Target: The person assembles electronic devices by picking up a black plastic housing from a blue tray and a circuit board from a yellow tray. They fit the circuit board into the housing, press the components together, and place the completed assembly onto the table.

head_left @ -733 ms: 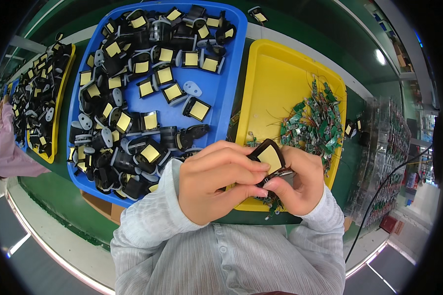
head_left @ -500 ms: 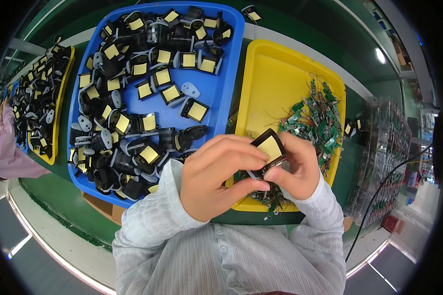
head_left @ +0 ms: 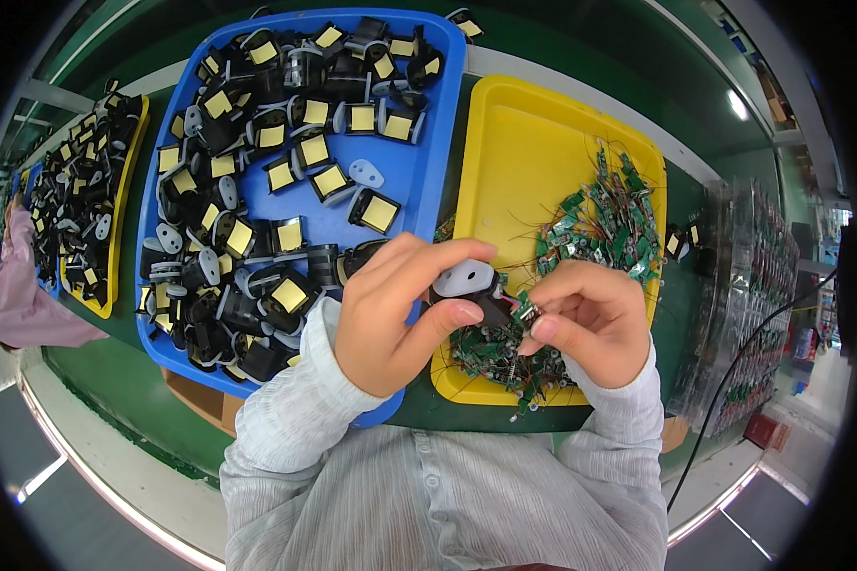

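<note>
My left hand (head_left: 390,319) grips a black plastic housing (head_left: 476,290) between thumb and fingers, its grey oval end with small holes facing up. Thin wires run from the housing to a small green circuit board (head_left: 526,309), which my right hand (head_left: 586,319) pinches between thumb and fingertips. Both hands are held over the near left part of a yellow tray (head_left: 509,143). Beneath and beyond them lies a pile of green circuit boards (head_left: 605,228) with fine wires. Part of the held board is hidden by my right fingers.
A blue tray (head_left: 409,190) at the left holds many black housings with pale yellow pads. Farther left, another yellow tray (head_left: 129,190) holds similar parts, beside a co-worker's pink sleeve (head_left: 29,285). Stacked clear plastic trays (head_left: 743,295) with boards stand at the right.
The housing has turned so its grey end shows instead of the yellow pad. My right hand has moved off the housing and now holds the wired circuit board beside it.
</note>
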Motion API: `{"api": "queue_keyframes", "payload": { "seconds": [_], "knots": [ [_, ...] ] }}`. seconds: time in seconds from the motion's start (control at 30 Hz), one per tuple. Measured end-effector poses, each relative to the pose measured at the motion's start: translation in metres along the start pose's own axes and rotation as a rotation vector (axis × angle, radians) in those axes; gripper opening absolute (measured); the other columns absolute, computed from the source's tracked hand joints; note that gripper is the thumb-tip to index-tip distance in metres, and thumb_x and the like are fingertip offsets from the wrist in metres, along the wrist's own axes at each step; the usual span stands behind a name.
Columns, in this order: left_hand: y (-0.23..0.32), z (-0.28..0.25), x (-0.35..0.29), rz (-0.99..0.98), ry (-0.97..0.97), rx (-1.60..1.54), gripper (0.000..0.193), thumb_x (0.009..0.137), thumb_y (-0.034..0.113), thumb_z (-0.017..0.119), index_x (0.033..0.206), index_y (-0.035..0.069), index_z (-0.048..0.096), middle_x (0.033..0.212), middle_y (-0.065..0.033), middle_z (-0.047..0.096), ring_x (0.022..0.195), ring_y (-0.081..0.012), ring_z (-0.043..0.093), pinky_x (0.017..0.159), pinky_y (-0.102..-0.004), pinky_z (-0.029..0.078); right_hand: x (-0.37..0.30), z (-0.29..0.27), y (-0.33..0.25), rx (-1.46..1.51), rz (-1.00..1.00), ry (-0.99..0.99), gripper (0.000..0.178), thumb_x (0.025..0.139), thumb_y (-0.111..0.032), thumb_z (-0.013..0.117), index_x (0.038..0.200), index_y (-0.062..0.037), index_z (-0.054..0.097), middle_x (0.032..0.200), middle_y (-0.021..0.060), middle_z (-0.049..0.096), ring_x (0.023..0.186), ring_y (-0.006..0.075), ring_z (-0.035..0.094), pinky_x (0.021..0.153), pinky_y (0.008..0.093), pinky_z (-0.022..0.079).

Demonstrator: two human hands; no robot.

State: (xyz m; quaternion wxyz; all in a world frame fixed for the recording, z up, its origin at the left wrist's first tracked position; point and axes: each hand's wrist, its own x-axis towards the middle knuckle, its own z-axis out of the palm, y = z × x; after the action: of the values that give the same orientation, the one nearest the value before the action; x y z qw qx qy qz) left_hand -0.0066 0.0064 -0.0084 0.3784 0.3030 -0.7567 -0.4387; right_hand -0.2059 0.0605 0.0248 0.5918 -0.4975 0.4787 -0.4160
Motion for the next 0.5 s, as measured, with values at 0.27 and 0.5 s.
{"api": "queue_keyframes", "payload": {
  "seconds": [0.27,0.5],
  "knots": [
    [-0.0018,0.0067,-0.0033,-0.077,-0.050,-0.074,0.031,0.077,0.017,0.066,0.102,0.001,0.059,0.080,-0.0101,0.061,0.065,-0.0217,0.053,0.059,-0.0287,0.043,0.0017,-0.0024,0.0082,0.252,0.066,-0.009,0.017,0.079,0.001,0.062,0.092,0.0017,0.052,0.069,0.0052,0.060,0.063,0.0116,0.062,0.059,0.0213,0.049],
    [-0.0003,0.0086,-0.0047,-0.084,-0.047,-0.057,0.032,0.074,0.019,0.069,0.098,0.000,0.058,0.080,-0.0104,0.061,0.068,-0.0240,0.054,0.061,-0.0295,0.044,0.0033,-0.0017,0.0104,0.362,0.099,-0.043,0.017,0.079,0.001,0.062,0.091,0.0009,0.050,0.070,0.0058,0.060,0.060,0.0114,0.061,0.057,0.0212,0.049]
  ]
}}
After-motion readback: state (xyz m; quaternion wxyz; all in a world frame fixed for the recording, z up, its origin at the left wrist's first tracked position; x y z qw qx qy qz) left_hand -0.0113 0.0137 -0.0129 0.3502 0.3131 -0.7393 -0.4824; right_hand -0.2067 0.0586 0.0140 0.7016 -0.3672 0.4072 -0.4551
